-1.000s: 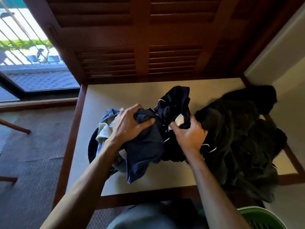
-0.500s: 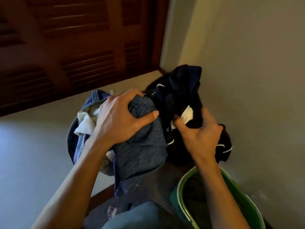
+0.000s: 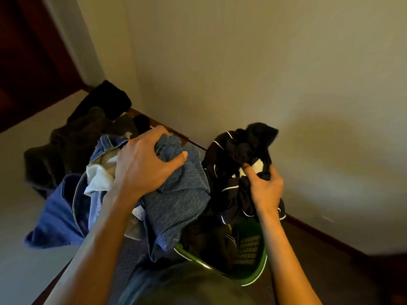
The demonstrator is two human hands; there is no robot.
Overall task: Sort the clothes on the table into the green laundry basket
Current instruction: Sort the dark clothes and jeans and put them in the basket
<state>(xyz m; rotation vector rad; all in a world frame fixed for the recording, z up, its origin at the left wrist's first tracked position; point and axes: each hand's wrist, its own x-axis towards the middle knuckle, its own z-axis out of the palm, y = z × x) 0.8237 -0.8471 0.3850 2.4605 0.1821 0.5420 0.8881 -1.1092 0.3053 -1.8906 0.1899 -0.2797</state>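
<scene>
Both hands carry clothes above the green basket [image 3: 253,280], so this load is close to going in but has not been let go. The left hand [image 3: 145,164] has its fingers and thumb curled tight round a bunch of blue clothes [image 3: 176,201]: a heathered blue-grey piece, with denim and a bit of white cloth hanging at its left side. The right hand [image 3: 264,188] grips a crumpled black garment [image 3: 231,172] with thin white piping and a white tag, held right over the basket's opening. Some dark cloth already lies in the basket. A heap of dark clothes [image 3: 72,139] is left on the desk [image 3: 15,208], so I judge the sorting roughly midway.
</scene>
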